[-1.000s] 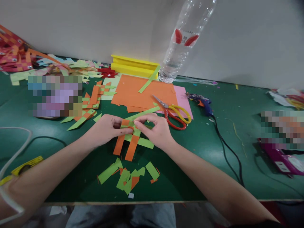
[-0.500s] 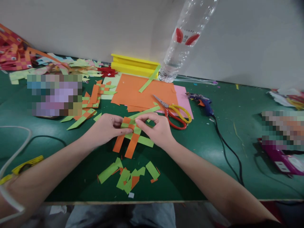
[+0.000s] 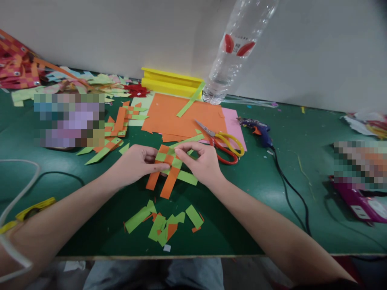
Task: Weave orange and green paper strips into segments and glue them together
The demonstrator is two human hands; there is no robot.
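The left hand (image 3: pixel 137 163) pinches the left side of a woven patch of orange and green paper strips (image 3: pixel 169 180). The patch sits over the dark green table surface (image 3: pixel 260 193), midway along and nearer the front edge. Cut green and orange paper scraps (image 3: pixel 163 225) lie just inside that edge. The right hand (image 3: pixel 202 163) grips the patch's right side, fingertips closed on a green strip. Red-and-yellow-handled scissors (image 3: pixel 223 146) lie just beyond it, with a blue glue gun (image 3: pixel 258 131) farther right.

Even, soft overhead light; faint shadows lie under the forearms on the bench (image 3: pixel 272 189). Edges bow and blur; three patches are pixelated.
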